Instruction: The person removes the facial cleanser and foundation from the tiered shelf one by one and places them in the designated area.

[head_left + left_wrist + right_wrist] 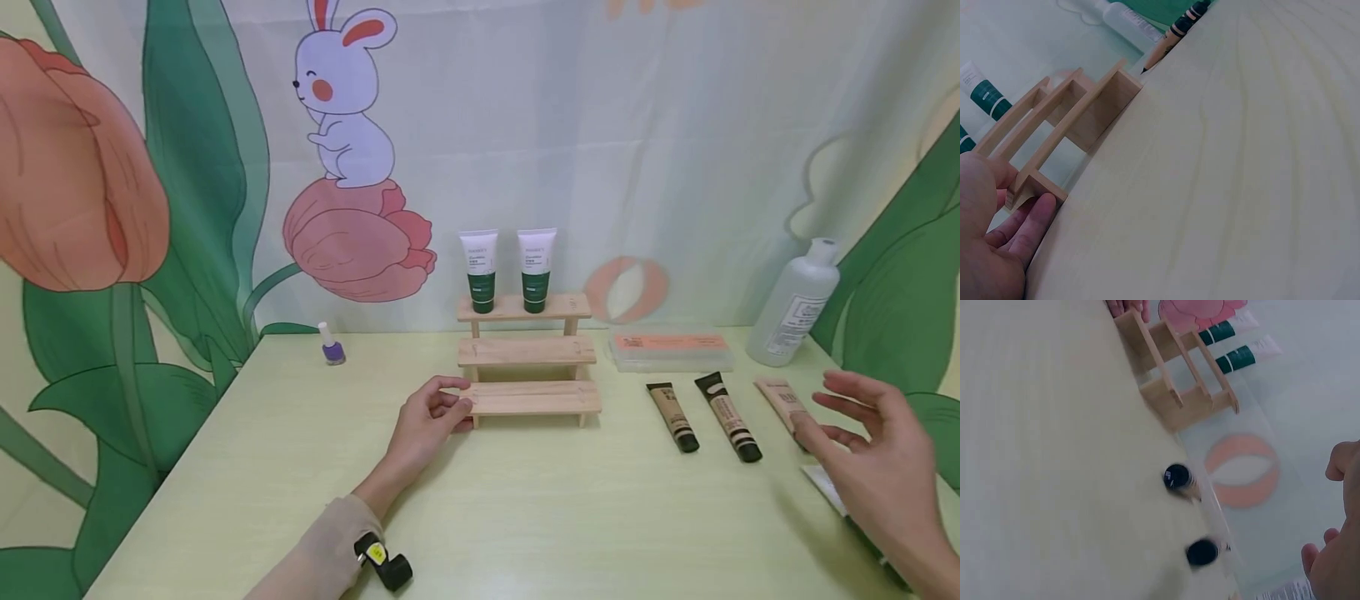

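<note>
A three-tier wooden display stand [528, 398] sits mid-table. My left hand [422, 427] pinches the left end of its lowest step; in the left wrist view the fingers [1038, 225] reach under that step. Two white-and-green squeeze tubes [482, 271] stand upright on the top tier. At the right, my right hand [881, 454] hovers with loosely bent fingers and nothing held. Near it lie a pink tube [780, 398] and a white-and-dark tube [825, 485], both partly hidden by the hand. Left of these lie a black-and-beige tube [727, 417] and a smaller tan tube [672, 415].
A clear flat case [671, 360] with an orange label lies behind the tubes. A translucent bottle [795, 304] stands at the back right. A purple nail polish bottle [332, 350] stands at the back left. A printed curtain [525, 125] hangs along the table's back edge.
</note>
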Tool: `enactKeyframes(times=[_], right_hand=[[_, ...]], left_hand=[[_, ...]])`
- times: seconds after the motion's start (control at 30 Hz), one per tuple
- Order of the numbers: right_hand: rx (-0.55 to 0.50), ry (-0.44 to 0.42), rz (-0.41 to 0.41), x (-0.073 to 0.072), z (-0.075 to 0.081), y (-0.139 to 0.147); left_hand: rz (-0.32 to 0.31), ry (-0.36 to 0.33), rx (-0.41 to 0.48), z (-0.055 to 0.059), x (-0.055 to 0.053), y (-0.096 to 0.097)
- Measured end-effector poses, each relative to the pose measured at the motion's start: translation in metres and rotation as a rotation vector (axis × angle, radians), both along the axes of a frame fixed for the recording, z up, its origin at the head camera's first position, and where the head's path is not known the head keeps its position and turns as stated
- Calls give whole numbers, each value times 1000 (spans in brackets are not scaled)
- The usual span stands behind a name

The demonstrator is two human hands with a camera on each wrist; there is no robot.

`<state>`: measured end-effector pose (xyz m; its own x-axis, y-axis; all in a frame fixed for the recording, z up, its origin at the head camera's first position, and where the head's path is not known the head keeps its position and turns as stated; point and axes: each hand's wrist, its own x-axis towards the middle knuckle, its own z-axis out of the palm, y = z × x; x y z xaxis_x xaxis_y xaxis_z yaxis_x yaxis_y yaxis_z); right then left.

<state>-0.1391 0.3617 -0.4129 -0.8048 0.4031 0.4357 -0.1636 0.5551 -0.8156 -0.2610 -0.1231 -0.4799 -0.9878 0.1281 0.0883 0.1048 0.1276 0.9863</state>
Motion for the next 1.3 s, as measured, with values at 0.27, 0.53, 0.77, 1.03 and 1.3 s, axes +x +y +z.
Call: enactKeyframes(times=[0.27,0.53,0.77,1.03,1.3], right_hand=[[-227,143,267,-32,15,-36],[-199,177,331,-63,35,-74],[-301,245,367,-85,54,-101],[-329,234,429,-111,61,-130],[-286,204,454,-135,61,-157]], left_hand=[[4,-9,-13,0,0,1],[12,-5,-17,1,2,0],[9,-7,-16,2,0,1],[6,-4,-10,2,1,0],[5,-9,0,3,1,0]])
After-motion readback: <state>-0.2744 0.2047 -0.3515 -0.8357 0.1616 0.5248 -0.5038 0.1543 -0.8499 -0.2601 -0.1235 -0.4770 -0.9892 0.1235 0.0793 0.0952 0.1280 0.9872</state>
